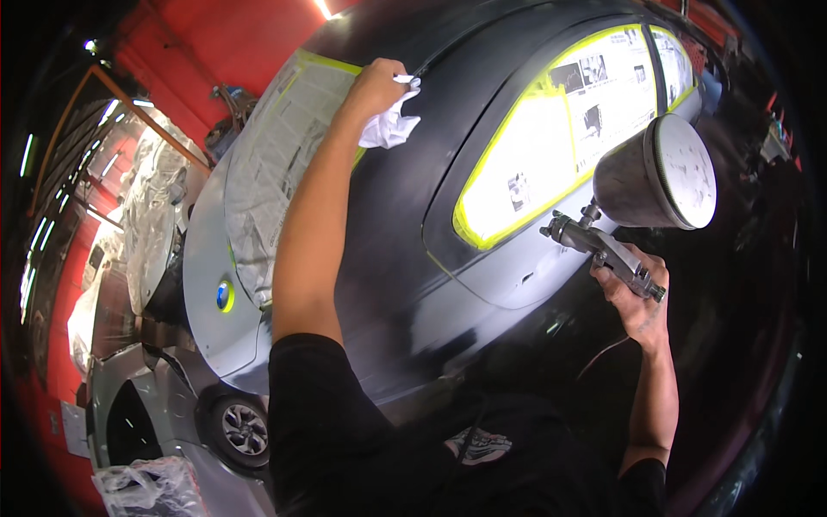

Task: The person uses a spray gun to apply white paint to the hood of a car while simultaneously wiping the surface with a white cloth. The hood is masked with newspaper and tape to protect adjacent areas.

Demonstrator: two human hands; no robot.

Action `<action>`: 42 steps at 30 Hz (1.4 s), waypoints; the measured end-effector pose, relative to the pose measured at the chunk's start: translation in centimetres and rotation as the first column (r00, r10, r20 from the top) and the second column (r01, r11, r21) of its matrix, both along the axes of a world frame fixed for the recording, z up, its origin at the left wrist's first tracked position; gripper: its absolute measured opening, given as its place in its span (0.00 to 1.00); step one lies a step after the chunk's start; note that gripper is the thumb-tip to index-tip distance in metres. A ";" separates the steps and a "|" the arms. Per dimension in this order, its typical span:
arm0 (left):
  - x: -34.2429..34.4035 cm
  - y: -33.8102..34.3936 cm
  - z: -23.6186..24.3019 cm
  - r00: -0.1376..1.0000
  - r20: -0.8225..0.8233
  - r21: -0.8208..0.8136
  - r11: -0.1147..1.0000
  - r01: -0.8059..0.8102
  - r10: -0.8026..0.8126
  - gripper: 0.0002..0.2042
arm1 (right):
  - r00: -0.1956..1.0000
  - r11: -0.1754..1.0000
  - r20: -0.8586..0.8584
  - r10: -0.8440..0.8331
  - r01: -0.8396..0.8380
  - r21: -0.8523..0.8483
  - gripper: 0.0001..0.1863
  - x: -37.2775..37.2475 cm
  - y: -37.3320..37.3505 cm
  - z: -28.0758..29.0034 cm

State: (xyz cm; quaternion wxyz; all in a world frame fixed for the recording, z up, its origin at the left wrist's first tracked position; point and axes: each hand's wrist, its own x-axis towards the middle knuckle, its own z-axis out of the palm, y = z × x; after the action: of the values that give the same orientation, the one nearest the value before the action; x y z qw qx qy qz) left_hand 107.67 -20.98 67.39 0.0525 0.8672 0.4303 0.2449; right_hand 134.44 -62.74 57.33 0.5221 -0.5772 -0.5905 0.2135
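Note:
My left hand (379, 86) is closed on a crumpled white cloth (392, 125), held at the dark upper panel of a car (377, 207) beside the rear window, which is masked with paper and yellow tape (280, 155). My right hand (633, 293) grips a metal spray gun (599, 246) with a large round cup (655, 172) on top, in front of the car's side. The side windows (568, 112) are covered with printed paper edged in yellow tape. The car's body is patchy dark and light grey, and a thin hose trails below my right hand.
A silver car (181, 414) with a wheel (244, 428) stands at the lower left, beside a bundle of clear plastic (146, 491). Plastic-wrapped objects (155, 215) and an orange metal frame (138, 112) are at the left, before a red wall (181, 43).

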 end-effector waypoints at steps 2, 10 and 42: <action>0.1 -0.4 0.0 0.999 0.045 -0.015 1.000 0.014 -0.014 0.08 | 1.000 0.999 0.013 -0.001 0.001 0.039 0.22 -0.2 0.1 0.0; -0.8 -2.4 -2.9 0.980 0.111 0.338 0.934 0.117 -0.163 0.11 | 1.000 0.994 0.013 0.003 -0.005 0.108 0.22 -0.1 -0.9 -0.6; -6.3 -5.8 -5.7 0.995 0.066 0.353 0.931 -0.093 0.075 0.06 | 0.993 0.999 -0.114 0.044 -0.045 -0.007 0.19 -4.1 -0.5 -2.3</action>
State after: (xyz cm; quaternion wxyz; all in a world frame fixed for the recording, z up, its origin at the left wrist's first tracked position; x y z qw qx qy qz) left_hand 101.40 -26.74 61.71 -0.1048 0.8366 0.4141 0.3430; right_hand 130.39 -63.24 54.98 0.5471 -0.5534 -0.5715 0.2604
